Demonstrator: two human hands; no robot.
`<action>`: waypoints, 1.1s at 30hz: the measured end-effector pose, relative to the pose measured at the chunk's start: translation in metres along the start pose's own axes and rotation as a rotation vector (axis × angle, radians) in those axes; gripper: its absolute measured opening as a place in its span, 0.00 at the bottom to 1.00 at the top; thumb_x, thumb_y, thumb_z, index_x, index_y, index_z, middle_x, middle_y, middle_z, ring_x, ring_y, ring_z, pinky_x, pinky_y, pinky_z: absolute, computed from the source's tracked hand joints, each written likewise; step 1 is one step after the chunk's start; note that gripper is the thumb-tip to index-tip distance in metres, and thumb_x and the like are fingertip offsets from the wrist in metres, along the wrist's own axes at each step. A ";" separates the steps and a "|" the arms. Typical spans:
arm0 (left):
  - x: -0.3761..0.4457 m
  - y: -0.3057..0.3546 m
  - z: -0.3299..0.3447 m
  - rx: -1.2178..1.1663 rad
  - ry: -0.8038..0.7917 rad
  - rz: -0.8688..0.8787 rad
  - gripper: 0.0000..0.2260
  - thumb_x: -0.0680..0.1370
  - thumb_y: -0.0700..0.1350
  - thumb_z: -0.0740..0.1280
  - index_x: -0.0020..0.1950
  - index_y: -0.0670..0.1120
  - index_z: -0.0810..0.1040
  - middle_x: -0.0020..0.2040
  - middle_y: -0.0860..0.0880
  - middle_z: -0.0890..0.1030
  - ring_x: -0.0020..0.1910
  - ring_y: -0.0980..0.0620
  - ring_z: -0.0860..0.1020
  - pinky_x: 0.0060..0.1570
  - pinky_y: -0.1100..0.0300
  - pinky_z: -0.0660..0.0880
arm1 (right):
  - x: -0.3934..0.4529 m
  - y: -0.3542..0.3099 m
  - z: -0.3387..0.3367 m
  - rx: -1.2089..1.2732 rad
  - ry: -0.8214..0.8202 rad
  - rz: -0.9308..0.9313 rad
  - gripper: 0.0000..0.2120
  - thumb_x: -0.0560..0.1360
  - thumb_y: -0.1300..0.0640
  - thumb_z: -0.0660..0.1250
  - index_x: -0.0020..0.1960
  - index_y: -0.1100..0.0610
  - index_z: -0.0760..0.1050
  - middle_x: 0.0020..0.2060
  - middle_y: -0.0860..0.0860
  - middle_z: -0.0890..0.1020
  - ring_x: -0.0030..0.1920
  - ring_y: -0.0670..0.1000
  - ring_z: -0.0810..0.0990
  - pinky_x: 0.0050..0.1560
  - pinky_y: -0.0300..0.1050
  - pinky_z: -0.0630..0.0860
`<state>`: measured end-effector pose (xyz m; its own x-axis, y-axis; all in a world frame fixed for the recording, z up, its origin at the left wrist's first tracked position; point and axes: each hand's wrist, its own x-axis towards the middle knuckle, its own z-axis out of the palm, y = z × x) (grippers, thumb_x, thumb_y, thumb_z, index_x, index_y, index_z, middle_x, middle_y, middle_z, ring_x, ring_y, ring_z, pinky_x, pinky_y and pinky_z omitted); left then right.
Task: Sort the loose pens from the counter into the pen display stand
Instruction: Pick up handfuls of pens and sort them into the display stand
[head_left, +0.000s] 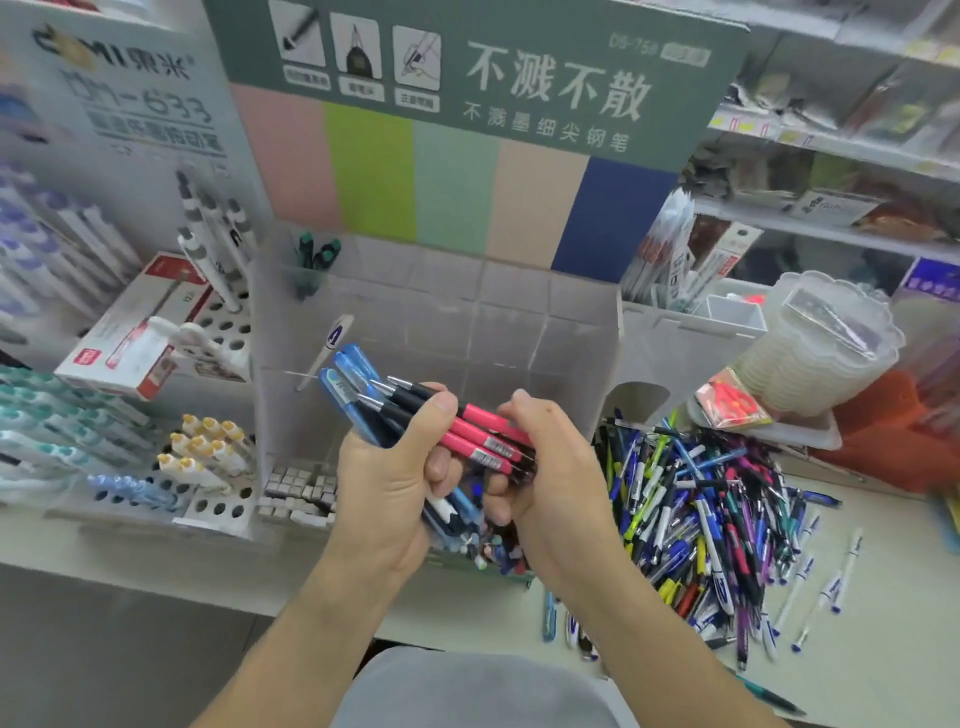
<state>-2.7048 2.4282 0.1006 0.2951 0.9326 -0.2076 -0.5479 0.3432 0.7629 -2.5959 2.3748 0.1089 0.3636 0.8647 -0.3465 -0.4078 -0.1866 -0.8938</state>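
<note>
Head view, the only one: my left hand gripped a mixed bundle, fingers curled round it and thumb across the top, with the blue pens fanning up and left out of the fist and more barrels sticking out below the palm. My right hand was clamped on the pink pens, fingers curled under and thumb on top, their black grip ends and metal tips pointing up-left across the left thumb. Both hands were touching, held in front of the pen display stand, a clear acrylic divided box under the green header card. Most cells looked empty; a couple of green pens stood in the back-left cell. The loose pile of pens sat on the counter to my right, near the stand's right wall, so the bulk of the job looked undone. My read of the step: separating pinks from the bundle before dropping them in one cell. To do it well, I judged I should draw the pinks out along their length rather than sideways, keep the tips all one way, and keep the left grip tight so the blues don't slip out the bottom. Lower them as a squared bunch into one cell, tips down, and let go only once they rest. Risk: clips snagging on neighbours and pulling extra pens loose. Cell walls were blurred, so I couldn't tell exact boundaries.
</note>
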 end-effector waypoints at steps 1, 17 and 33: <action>0.003 0.004 0.001 -0.012 0.005 0.012 0.03 0.73 0.40 0.72 0.42 0.44 0.78 0.24 0.50 0.66 0.20 0.56 0.63 0.20 0.66 0.64 | 0.005 -0.004 0.006 0.013 -0.001 -0.007 0.13 0.80 0.47 0.67 0.47 0.57 0.76 0.31 0.57 0.74 0.24 0.51 0.69 0.22 0.42 0.68; 0.047 0.055 -0.030 0.086 0.071 -0.051 0.07 0.74 0.43 0.69 0.48 0.42 0.76 0.34 0.46 0.70 0.23 0.56 0.66 0.21 0.66 0.64 | 0.099 -0.075 0.044 -0.833 0.211 -1.154 0.11 0.74 0.54 0.78 0.38 0.59 0.82 0.35 0.54 0.78 0.35 0.45 0.74 0.37 0.33 0.70; 0.030 0.037 -0.052 -0.097 -0.341 -0.355 0.18 0.76 0.47 0.74 0.64 0.45 0.78 0.45 0.43 0.76 0.35 0.47 0.76 0.35 0.55 0.77 | 0.077 -0.047 0.047 -0.822 -0.050 -0.924 0.09 0.77 0.64 0.72 0.57 0.58 0.78 0.45 0.52 0.79 0.40 0.48 0.80 0.42 0.45 0.78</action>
<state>-2.7572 2.4748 0.0905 0.7064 0.6728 -0.2199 -0.4331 0.6565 0.6176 -2.5885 2.4721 0.1377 0.1957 0.8410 0.5044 0.6381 0.2814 -0.7167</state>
